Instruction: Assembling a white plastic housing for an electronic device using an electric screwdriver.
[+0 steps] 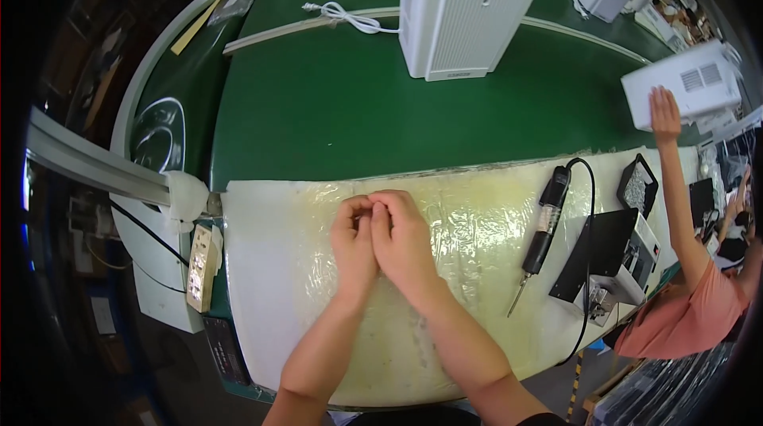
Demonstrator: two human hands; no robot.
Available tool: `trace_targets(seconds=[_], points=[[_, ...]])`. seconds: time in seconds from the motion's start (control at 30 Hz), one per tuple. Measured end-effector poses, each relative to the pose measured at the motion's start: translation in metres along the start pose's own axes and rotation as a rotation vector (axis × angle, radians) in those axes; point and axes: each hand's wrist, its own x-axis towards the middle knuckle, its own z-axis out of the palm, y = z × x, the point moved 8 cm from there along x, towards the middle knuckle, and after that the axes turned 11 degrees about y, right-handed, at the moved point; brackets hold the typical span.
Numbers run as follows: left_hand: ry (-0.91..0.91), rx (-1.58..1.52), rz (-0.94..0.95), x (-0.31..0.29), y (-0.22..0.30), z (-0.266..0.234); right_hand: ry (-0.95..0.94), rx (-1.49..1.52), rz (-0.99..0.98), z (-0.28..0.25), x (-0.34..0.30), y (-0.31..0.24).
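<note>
My left hand (353, 248) and my right hand (404, 242) meet above the middle of a pale work mat (266, 267) covered with shiny clear film. Both have curled fingers, and their fingertips and thumbs press together at the far end. Whatever lies between them, if anything, is hidden by the fingers. To the right of my hands an electric screwdriver (547, 219) rests on the mat, its thin bit toward me. Beyond the mat, a tall white appliance (457, 21) with a ribbed front stands on the green conveyor belt (318, 124).
On the right are a small screw-feeding machine (636, 259), a black plate (584, 255) and a black tray of screws (638, 187). The screwdriver's black cable loops beside them. A co-worker's hand (664, 112) touches another white appliance (691, 80). A power strip (203, 267) hangs at the left edge.
</note>
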Motion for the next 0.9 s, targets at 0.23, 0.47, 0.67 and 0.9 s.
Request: trace_targets(seconds=[0.23,0.47,0.67,0.9], points=[[0.029,-0.01,0.013,0.001,-0.003,-0.005,0.067,0.065,0.026,0.003,-0.006,0.002],[0.042,0.017,0.018,0.005,-0.001,-0.007,0.107,0.069,0.009,0.005,-0.006,0.002],[0.095,-0.003,0.029,0.006,-0.001,-0.004,0.121,0.063,0.008,0.007,-0.002,0.008],[0.167,0.139,0.254,0.005,-0.002,-0.006,0.101,0.059,0.011,-0.002,0.009,0.008]])
